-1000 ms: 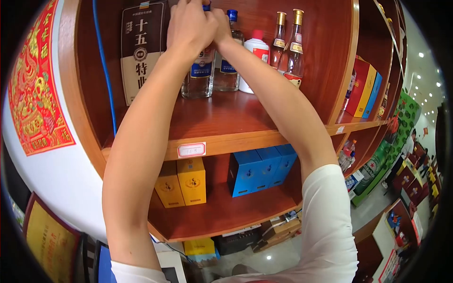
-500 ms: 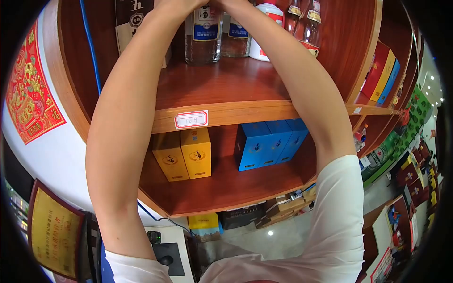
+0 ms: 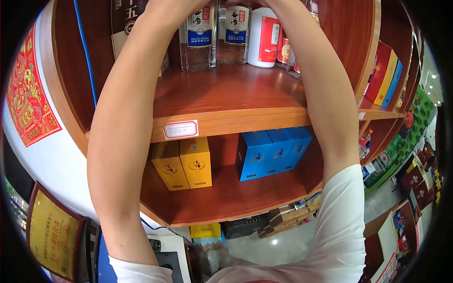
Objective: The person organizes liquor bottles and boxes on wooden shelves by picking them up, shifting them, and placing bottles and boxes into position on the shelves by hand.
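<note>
Both my arms reach up to the upper shelf. My left hand (image 3: 192, 4) is cut off by the top edge, near a clear glass bottle (image 3: 198, 56) with a blue and white label; its fingers are hidden. My right hand (image 3: 270, 2) is also mostly out of frame, above a white bottle (image 3: 255, 45) with a red label. Between them stands a second clear bottle (image 3: 232, 53). Behind my right forearm, smaller bottles (image 3: 284, 49) with red labels are partly covered. Whether either hand grips a bottle does not show.
A dark tall box (image 3: 123, 23) stands left on the upper shelf (image 3: 226, 92). Below are yellow boxes (image 3: 196, 165) and blue boxes (image 3: 276, 155). A price tag (image 3: 180, 129) is on the shelf edge, and a blue cable (image 3: 87, 56) runs down the left side.
The view has shifted, so the shelf and bottles sit lower and more of their labels shows. My right forearm is farther right, uncovering more of the white bottle.
</note>
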`<action>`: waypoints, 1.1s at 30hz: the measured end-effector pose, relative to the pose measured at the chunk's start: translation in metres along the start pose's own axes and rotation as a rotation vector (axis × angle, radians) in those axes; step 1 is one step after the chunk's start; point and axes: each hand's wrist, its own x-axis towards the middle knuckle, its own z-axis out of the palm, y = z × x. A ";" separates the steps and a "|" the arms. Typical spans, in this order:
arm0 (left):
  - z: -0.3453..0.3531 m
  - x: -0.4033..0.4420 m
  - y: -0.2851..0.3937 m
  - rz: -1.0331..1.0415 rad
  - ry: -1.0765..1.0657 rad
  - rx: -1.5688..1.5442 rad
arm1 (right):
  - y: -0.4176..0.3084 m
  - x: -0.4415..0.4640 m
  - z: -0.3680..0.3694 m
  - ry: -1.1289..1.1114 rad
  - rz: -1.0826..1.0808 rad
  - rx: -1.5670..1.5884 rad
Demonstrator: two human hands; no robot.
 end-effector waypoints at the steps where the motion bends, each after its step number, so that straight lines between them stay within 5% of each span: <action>1: -0.006 -0.008 0.002 0.033 -0.079 -0.003 | 0.007 0.002 0.000 -0.050 -0.008 0.008; 6: 0.003 -0.011 0.017 -0.200 -0.267 0.339 | 0.007 -0.009 0.011 -0.159 0.007 -0.101; 7: 0.023 -0.003 -0.011 -0.044 -0.212 0.455 | 0.004 -0.011 0.014 -0.078 0.022 -0.166; 10: 0.033 -0.001 -0.013 -0.056 -0.235 0.330 | -0.002 -0.010 0.018 -0.113 0.143 -0.161; 16: 0.053 -0.001 -0.024 -0.010 -0.182 0.347 | 0.027 0.018 0.039 0.035 -0.101 -0.371; 25: 0.059 -0.003 -0.044 0.143 -0.115 0.292 | -0.007 -0.023 0.028 -0.073 0.127 -0.148; 28: 0.063 -0.001 -0.044 0.159 -0.100 0.317 | -0.003 -0.018 0.020 -0.004 0.090 -0.227; 33: 0.064 -0.016 -0.027 0.239 0.028 0.467 | 0.011 -0.018 0.001 0.409 0.090 -0.293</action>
